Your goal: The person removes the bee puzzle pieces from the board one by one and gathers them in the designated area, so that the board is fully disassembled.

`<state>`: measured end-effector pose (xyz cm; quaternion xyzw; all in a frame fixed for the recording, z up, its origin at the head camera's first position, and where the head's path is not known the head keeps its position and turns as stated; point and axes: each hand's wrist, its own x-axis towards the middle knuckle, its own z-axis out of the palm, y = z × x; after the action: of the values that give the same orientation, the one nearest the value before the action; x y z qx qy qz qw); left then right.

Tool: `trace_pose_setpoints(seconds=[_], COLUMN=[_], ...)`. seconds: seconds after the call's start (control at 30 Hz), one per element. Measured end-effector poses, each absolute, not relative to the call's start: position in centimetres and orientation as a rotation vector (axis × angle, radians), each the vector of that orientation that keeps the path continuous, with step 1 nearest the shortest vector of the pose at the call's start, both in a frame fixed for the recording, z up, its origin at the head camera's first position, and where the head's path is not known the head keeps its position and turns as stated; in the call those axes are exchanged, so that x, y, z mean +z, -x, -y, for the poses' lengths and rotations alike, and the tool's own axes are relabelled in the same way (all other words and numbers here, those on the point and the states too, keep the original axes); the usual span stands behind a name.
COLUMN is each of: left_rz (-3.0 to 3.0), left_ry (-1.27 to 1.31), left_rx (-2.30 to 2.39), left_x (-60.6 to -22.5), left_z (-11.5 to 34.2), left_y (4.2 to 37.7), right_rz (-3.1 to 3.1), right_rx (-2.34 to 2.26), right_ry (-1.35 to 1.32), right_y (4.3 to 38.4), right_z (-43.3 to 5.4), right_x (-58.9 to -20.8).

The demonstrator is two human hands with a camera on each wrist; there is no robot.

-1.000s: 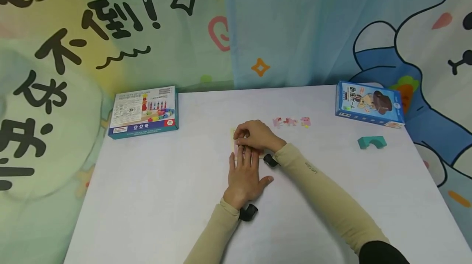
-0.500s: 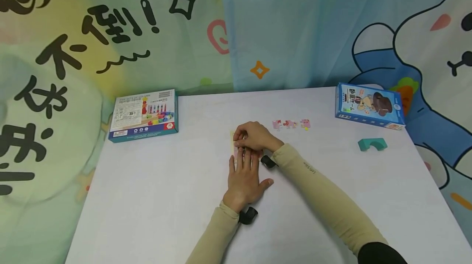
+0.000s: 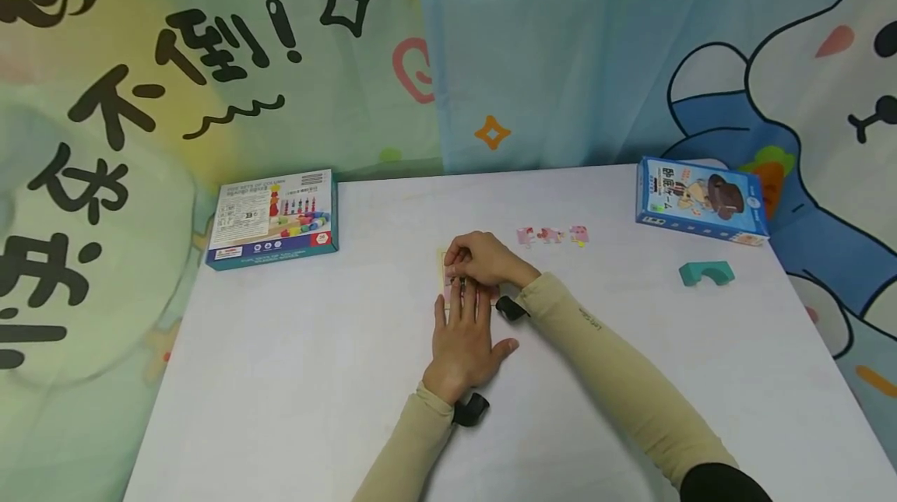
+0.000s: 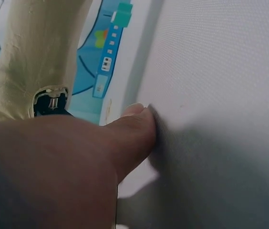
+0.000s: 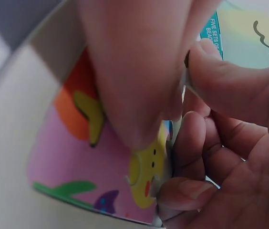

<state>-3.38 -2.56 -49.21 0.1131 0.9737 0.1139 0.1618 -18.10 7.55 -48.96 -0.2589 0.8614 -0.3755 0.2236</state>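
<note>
My left hand (image 3: 462,342) lies palm down with straight fingers spread, their tips resting on a small pink picture puzzle (image 3: 448,293) with a yellow border. Across that puzzle's far part, my right hand (image 3: 487,259) bends in from the right, thumb and index finger together. In the right wrist view the puzzle (image 5: 58,157) shows a banana and a yellow character, partly covered by left-hand fingers (image 5: 134,71). Beside them the right thumb (image 5: 239,88) pinches a thin puzzle piece (image 5: 184,89), mostly hidden by fingers. The left wrist view shows the left thumb (image 4: 132,136) over the white cloth.
Three loose pink puzzle pieces (image 3: 550,235) lie right of the hands. A bead-toy box (image 3: 273,214) stands at the back left, a blue game box (image 3: 703,200) at the back right. In front of the latter is a green arch block (image 3: 706,272). A printed curtain (image 3: 546,58) hangs behind.
The head view has tilted slightly. Both hands stay at the puzzle in nearly the same pose, with only small finger movement.
</note>
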Motion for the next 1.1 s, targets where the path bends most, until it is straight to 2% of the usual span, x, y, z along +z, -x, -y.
trace_pose_setpoints(seconds=[0.6, 1.1], left_rz=[-2.797, -2.793], left_ry=[-0.321, -0.304], left_rx=[0.317, 0.316], left_x=[-48.9, -49.4], left_z=[2.6, 2.2], left_y=[3.3, 3.4], right_rz=[-2.487, -2.404], right_rx=[-1.154, -1.377], right_ry=[0.576, 0.366], right_y=[18.7, 17.5], right_z=[-7.5, -11.7], right_x=[-49.3, -48.1])
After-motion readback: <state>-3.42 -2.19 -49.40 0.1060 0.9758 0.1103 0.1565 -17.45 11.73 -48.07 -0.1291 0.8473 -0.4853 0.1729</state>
